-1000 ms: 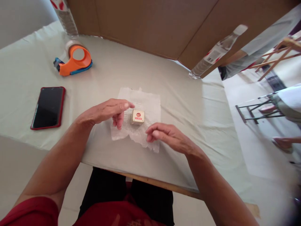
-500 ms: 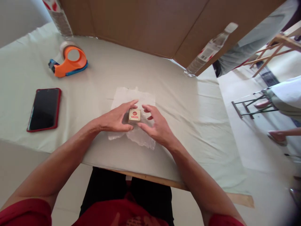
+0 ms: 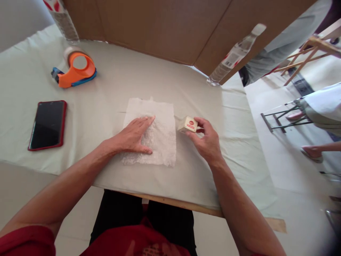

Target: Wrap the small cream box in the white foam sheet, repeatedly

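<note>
A sheet of bubble wrap (image 3: 163,142) lies spread on the cloth-covered table in front of me. On its left half rests my left hand (image 3: 134,137), palm down with the fingers stretched out and the thumb apart. To the right of the sheet, my right hand (image 3: 206,138) grips a small cream-coloured box (image 3: 189,124) between thumb and fingers. A red round mark and a red strip show on the box's top face. The box is slightly tilted; whether it touches the table I cannot tell.
A red-cased phone (image 3: 48,124) and an orange tape dispenser (image 3: 77,73) are at the left. A cardboard panel (image 3: 160,28) stands at the back, with water bottles (image 3: 234,57) (image 3: 64,23) by its ends. People and a folding stool (image 3: 282,115) are beyond the table's right side.
My right hand has taken hold of the small box and moved it right, off the bubble wrap. My left hand has flattened onto the sheet, which now lies smoother.
</note>
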Available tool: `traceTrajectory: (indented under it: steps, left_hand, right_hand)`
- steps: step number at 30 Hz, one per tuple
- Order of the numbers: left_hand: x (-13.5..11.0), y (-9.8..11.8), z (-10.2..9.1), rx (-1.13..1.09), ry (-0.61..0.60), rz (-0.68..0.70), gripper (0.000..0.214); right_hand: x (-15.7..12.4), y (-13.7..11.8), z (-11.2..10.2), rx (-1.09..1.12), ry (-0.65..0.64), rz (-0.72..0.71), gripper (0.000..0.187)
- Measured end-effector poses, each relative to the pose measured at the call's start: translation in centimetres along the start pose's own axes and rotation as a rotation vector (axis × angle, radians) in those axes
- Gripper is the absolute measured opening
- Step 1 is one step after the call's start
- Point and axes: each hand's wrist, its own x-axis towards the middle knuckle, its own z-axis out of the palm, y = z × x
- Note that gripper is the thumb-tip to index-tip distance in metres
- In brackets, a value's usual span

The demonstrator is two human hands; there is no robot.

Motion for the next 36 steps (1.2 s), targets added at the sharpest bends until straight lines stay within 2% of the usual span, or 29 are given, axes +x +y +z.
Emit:
traceTrajectory:
  steps: [3, 6, 8, 11, 14, 17, 20, 22, 27, 33, 36]
  left_hand:
    - [0.1, -0.1, 0.0, 0.040, 0.005, 0.004, 0.118]
    - [0.1, -0.1, -0.1, 0.068, -0.007, 0.000, 0.119]
    - [0.1, 0.0, -0.2, 0.086, -0.019, -0.006, 0.121]
    - [0.1, 0.1, -0.2, 0.108, -0.035, -0.001, 0.122]
    - [0.1, 0.0, -0.2, 0.120, -0.042, 0.019, 0.122]
    - [0.0, -0.1, -0.2, 0.140, -0.046, 0.032, 0.123]
    - [-0.1, -0.2, -0.4, 0.179, -0.054, 0.014, 0.123]
    - [-0.2, -0.3, -0.7, 0.214, -0.063, -0.013, 0.124]
    - [-0.3, -0.8, -1.5, 0.293, -0.061, -0.090, 0.124]
    - [-0.2, -0.9, -1.7, 0.376, 0.021, -0.224, 0.089]
    - [-0.2, -0.9, -1.8, 0.412, -0.013, -0.256, 0.099]
  right_hand:
    - [-0.5, 2.8, -1.4, -0.115, -0.041, 0.055, 0.059]
    - [-1.5, 3.2, -1.9, -0.167, -0.024, -0.017, 0.067]
    - [-2.1, 1.9, -1.8, -0.187, 0.055, -0.086, 0.060]
    - [-2.5, -1.4, -1.1, -0.179, 0.132, -0.217, 0.035]
    - [-2.1, -4.4, 0.9, -0.146, 0.049, -0.368, 0.025]
    - [-1.2, -5.4, 3.8, -0.181, -0.149, -0.444, 0.038]
    - [-0.4, -4.8, 6.4, -0.317, -0.351, -0.418, 0.060]
    - [-0.3, -4.0, 7.3, -0.427, -0.416, -0.363, 0.070]
    - [-0.7, -3.2, 7.5, -0.549, -0.425, -0.313, 0.076]
    - [-0.8, -3.2, 7.4, -0.532, -0.415, -0.299, 0.073]
    - [-0.7, -3.0, 7.4, -0.488, -0.406, -0.277, 0.064]
